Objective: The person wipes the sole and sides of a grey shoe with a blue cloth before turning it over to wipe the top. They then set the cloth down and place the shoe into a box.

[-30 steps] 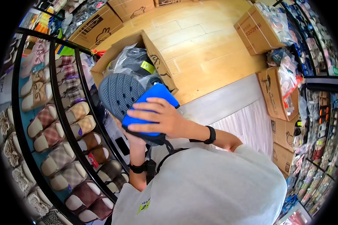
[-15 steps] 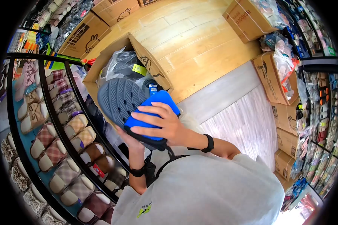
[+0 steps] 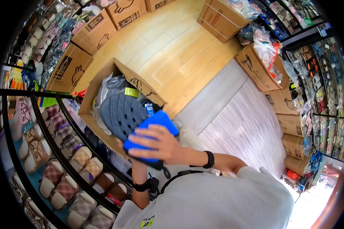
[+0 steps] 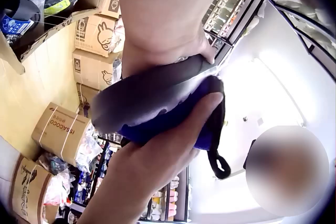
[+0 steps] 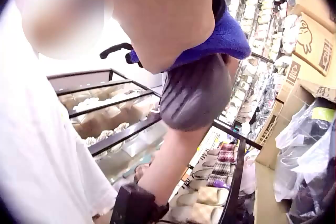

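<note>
Shoe, dark grey, is lying sole-up left of centre in the head frame, its lower-right end passing beneath a blue pad. I am observing the right hand with its fingers slightly apart across the pad; the left wrist frame is showing that thumb along the pad's edge, holding it. The left hand is gripping the shoe from beneath; I cannot tell its finger spacing. The right forearm is reaching in from lower right, the left rising from bottom centre. An open carton is standing behind the shoe, upper left.
</note>
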A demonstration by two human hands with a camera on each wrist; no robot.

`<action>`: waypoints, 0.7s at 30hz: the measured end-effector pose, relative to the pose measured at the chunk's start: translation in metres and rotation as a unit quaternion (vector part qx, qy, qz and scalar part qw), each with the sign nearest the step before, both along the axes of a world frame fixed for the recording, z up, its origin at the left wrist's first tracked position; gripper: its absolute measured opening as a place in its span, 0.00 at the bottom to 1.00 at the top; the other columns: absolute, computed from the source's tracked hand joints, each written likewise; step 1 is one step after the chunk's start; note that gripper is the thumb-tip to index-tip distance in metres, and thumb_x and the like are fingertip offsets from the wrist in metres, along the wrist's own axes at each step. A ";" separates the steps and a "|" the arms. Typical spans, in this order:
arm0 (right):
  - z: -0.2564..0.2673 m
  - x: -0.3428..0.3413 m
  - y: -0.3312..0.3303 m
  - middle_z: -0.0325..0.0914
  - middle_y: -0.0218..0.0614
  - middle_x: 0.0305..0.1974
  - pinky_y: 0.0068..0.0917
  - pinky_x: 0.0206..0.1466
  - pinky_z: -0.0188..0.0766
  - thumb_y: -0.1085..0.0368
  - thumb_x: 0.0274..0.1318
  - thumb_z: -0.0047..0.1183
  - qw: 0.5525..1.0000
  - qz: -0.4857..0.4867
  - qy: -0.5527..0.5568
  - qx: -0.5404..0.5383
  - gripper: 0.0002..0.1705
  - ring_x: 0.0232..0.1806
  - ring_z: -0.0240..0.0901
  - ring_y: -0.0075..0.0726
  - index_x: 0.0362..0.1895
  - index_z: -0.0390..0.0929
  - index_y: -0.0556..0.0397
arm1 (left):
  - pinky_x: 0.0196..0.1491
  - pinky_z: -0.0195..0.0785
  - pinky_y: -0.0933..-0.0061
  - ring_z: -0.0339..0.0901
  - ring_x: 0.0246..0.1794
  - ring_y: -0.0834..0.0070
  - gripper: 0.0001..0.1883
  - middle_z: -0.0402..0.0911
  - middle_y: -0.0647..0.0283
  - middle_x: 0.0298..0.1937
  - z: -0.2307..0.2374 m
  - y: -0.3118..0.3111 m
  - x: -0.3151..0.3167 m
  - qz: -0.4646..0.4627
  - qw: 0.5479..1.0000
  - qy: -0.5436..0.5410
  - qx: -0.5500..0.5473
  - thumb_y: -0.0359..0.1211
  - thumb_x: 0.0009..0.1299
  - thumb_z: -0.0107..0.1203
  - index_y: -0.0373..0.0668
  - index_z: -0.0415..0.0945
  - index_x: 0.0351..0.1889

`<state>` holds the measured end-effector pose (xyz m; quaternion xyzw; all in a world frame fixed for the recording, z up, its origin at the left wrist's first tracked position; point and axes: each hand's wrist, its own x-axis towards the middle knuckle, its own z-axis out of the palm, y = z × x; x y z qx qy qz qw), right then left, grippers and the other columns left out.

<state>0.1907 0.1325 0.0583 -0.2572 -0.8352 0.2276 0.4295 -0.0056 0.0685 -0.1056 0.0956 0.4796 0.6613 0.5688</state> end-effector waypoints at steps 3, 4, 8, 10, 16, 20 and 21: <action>-0.002 -0.012 -0.010 0.72 0.36 0.73 0.46 0.73 0.64 0.65 0.62 0.51 0.993 0.070 -0.030 0.088 0.29 0.72 0.70 0.45 0.68 0.76 0.38 | 0.75 0.64 0.58 0.69 0.72 0.62 0.41 0.68 0.58 0.76 0.038 0.006 -0.005 -0.025 0.992 -0.120 -0.009 0.67 0.80 0.35 0.47 0.61 0.79; -0.010 -0.012 -0.008 0.71 0.36 0.74 0.48 0.75 0.62 0.64 0.56 0.56 0.990 0.093 -0.036 0.097 0.34 0.74 0.68 0.46 0.69 0.75 0.37 | 0.75 0.63 0.59 0.69 0.72 0.62 0.41 0.68 0.58 0.76 0.047 0.009 -0.002 -0.026 0.992 -0.123 0.000 0.66 0.80 0.35 0.46 0.61 0.79; 0.006 0.008 0.010 0.66 0.38 0.77 0.52 0.77 0.56 0.69 0.30 0.69 0.998 0.031 -0.045 0.004 0.54 0.78 0.61 0.48 0.72 0.73 0.37 | 0.76 0.63 0.59 0.69 0.72 0.62 0.41 0.69 0.58 0.75 0.055 0.026 -0.003 -0.045 0.988 -0.145 0.010 0.66 0.81 0.34 0.46 0.61 0.79; 0.006 0.010 0.006 0.65 0.39 0.77 0.52 0.77 0.56 0.70 0.29 0.69 0.999 0.013 -0.031 -0.005 0.55 0.79 0.61 0.49 0.72 0.73 0.38 | 0.76 0.62 0.55 0.71 0.71 0.60 0.42 0.70 0.56 0.75 0.074 0.026 0.009 -0.049 0.997 -0.062 0.012 0.66 0.80 0.36 0.45 0.62 0.79; -0.020 0.021 -0.005 0.66 0.43 0.76 0.55 0.77 0.56 0.68 0.42 0.62 0.999 0.027 0.006 0.029 0.47 0.78 0.61 0.54 0.74 0.70 0.43 | 0.76 0.62 0.55 0.71 0.71 0.59 0.42 0.70 0.56 0.75 0.043 -0.019 0.018 -0.025 0.995 -0.055 -0.073 0.66 0.80 0.36 0.45 0.61 0.79; -0.049 0.037 -0.029 0.68 0.43 0.75 0.53 0.77 0.57 0.67 0.57 0.52 0.997 0.052 0.056 -0.029 0.35 0.77 0.64 0.53 0.72 0.72 0.43 | 0.76 0.62 0.54 0.71 0.71 0.59 0.42 0.70 0.56 0.75 0.031 -0.065 0.025 0.004 0.990 -0.021 -0.141 0.66 0.80 0.36 0.45 0.61 0.79; -0.057 0.044 -0.026 0.69 0.43 0.75 0.51 0.76 0.60 0.66 0.66 0.47 0.996 0.057 0.060 -0.031 0.30 0.77 0.65 0.52 0.72 0.73 0.43 | 0.76 0.62 0.54 0.71 0.71 0.59 0.42 0.70 0.56 0.75 0.030 -0.073 0.033 0.010 0.988 -0.015 -0.154 0.66 0.80 0.36 0.45 0.61 0.79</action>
